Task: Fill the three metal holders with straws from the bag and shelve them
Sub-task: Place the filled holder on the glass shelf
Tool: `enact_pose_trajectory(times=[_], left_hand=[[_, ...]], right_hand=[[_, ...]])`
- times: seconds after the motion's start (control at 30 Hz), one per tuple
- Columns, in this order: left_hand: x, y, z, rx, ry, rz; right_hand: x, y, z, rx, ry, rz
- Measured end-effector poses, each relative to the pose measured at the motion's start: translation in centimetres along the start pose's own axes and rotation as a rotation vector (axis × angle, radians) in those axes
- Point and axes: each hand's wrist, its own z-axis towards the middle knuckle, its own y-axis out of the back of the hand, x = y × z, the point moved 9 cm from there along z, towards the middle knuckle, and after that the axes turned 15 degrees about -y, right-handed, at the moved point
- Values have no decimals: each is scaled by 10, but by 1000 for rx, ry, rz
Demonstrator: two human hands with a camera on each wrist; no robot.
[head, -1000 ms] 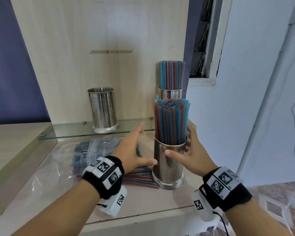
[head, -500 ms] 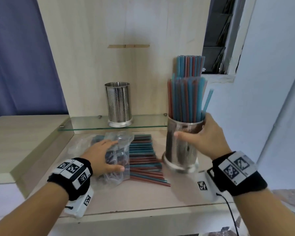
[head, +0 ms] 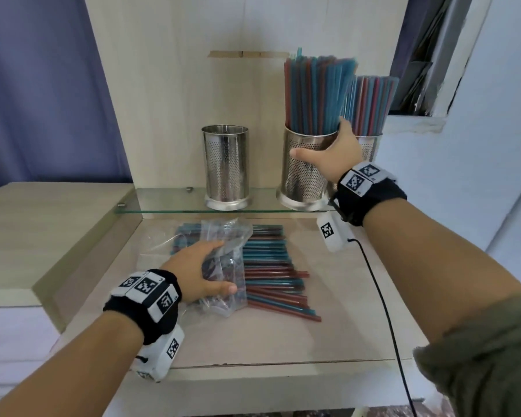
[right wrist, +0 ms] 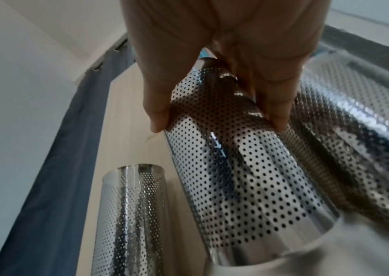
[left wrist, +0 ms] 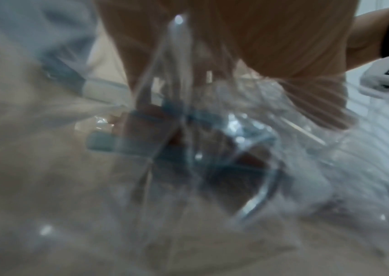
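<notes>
Three perforated metal holders are at the glass shelf (head: 169, 203). The left holder (head: 225, 167) (right wrist: 129, 214) stands empty. My right hand (head: 328, 152) (right wrist: 217, 119) grips the middle holder (head: 306, 173) (right wrist: 243, 168), full of blue and red straws (head: 316, 91), at the shelf's front edge. A third filled holder (head: 370, 145) stands behind it to the right. My left hand (head: 205, 269) holds the crumpled clear bag (head: 223, 260) (left wrist: 212, 149) on the counter, over loose straws (head: 271, 275) that lie flat.
A wooden back panel (head: 223, 70) rises behind the shelf. A raised wooden block (head: 42, 230) flanks the counter on the left. A black cable (head: 382, 302) runs from my right wrist down across the counter's right side. A white wall (head: 494, 145) is close on the right.
My right hand has lifted the filled holder from the counter up to the glass shelf, between the empty holder and the other full one. My left hand has closed on the bag.
</notes>
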Motion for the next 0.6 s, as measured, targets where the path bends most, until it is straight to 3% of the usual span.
enact_pose_trajectory(times=[0.6], left_hand=[[-1,-9,-1,32,43,-22]], right_hand=[[-33,-43,22,29,-164,64]])
